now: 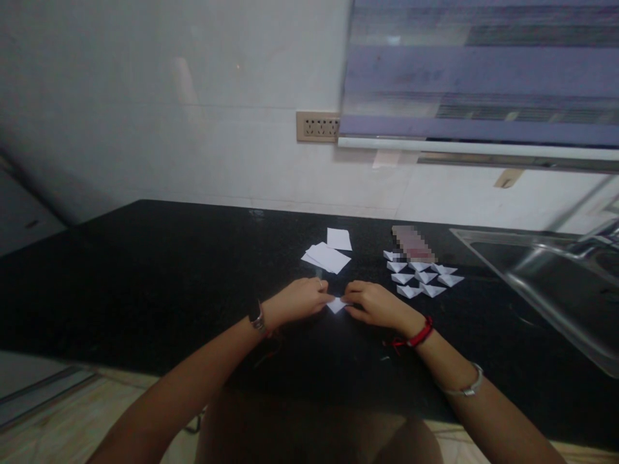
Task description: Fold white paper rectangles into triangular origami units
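A small folded piece of white paper lies between my hands over the dark countertop, its lower part coming to a point. My left hand pinches its left side, fingers closed and a ring on one of them. On the other side, my right hand has its fingertips closed on the right edge. Just beyond my left hand are several flat white paper sheets, overlapping, with a single sheet behind them. Several folded paper boats stand in rows to the right of my right hand.
A blurred-out flat rectangular object lies behind the folded papers. Farther right, a metal sink with a faucet is set into the black countertop. A socket panel and a purple striped blind are on the wall.
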{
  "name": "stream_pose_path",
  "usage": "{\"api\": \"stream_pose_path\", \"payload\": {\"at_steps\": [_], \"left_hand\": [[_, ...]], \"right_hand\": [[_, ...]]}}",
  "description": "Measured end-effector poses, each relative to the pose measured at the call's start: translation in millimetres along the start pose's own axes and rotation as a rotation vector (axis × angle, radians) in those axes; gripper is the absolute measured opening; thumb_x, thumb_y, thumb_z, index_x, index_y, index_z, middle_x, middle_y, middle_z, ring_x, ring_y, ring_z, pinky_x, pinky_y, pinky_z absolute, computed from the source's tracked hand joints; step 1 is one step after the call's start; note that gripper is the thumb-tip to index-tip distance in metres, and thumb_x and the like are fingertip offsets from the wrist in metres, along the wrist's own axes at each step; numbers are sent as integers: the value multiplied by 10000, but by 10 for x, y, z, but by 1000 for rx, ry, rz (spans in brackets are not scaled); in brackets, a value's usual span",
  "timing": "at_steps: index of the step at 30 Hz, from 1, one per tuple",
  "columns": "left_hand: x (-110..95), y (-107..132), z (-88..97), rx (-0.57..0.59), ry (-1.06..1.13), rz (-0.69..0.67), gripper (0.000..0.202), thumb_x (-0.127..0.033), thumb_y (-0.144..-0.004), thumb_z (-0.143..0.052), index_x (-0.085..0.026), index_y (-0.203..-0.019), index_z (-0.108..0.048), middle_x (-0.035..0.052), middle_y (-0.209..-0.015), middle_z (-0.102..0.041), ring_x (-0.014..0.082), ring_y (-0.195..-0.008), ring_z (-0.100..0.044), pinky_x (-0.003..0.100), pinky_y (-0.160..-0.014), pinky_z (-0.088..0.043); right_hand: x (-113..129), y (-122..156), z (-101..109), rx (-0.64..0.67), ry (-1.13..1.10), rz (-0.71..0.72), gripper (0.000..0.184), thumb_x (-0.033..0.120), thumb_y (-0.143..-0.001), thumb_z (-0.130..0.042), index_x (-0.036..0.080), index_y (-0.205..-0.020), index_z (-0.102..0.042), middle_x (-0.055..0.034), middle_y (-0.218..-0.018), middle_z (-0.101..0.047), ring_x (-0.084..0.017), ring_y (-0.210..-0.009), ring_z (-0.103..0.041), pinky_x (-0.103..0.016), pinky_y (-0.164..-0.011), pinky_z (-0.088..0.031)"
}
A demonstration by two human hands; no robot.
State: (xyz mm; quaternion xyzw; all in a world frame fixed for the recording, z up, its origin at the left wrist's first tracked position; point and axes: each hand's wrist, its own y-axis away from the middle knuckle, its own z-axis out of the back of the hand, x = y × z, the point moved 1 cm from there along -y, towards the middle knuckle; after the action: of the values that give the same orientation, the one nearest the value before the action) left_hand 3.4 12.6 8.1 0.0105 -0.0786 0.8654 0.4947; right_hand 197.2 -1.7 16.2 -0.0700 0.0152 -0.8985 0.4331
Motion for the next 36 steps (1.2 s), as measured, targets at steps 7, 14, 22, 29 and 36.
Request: {"api": "stream_pose_path", "payload": {"at_steps": [7, 14, 22, 29, 36], "left_hand": [[-9, 16, 31, 4, 49, 6, 193, -207, -816, -424, -229, -945, -566, 30, -881, -513, 140, -782, -486, 236, -659, -388], [-8, -1, 12, 20, 55, 16, 192, -211, -811, -431, -221, -952, -560, 33, -898, -519, 146, -802, -489, 239, -675, -394], [-8, 7, 31, 24, 34, 21, 232, -186, -799, -439, -261, -988, -551, 20, -882, -517, 139, -763, -493, 234, -624, -378], [-12, 10, 41, 36, 9, 32, 300, -170, -787, -447, -298, -1045, -529, 18, -870, -518, 146, -755, -488, 245, -614, -369], [0, 29, 63, 49, 14, 28, 354, -141, -772, -454, -309, -1079, -505, 18, -899, -511, 144, -770, -486, 238, -614, -366]], "right_hand": [[13, -15, 21, 23, 13, 10, 260, 233, -793, -445, 169, -1001, -590, -75, -884, -544, -168, -839, -510, -277, -735, -392], [6, -13, 2, 14, 38, 10, 271, 240, -798, -439, 169, -1018, -581, -71, -871, -542, -163, -812, -511, -275, -713, -394], [14, -18, 56, 38, 41, 1, 257, 228, -803, -422, 170, -962, -614, -70, -838, -562, -158, -790, -528, -261, -696, -391], [8, 27, 102, 65, 67, 6, 250, 253, -801, -426, 173, -904, -639, -68, -810, -585, -160, -762, -544, -270, -707, -379], [-31, 82, 143, 109, 85, -18, 239, 262, -784, -451, 148, -780, -661, -74, -768, -602, -156, -726, -548, -256, -683, -380]]}}
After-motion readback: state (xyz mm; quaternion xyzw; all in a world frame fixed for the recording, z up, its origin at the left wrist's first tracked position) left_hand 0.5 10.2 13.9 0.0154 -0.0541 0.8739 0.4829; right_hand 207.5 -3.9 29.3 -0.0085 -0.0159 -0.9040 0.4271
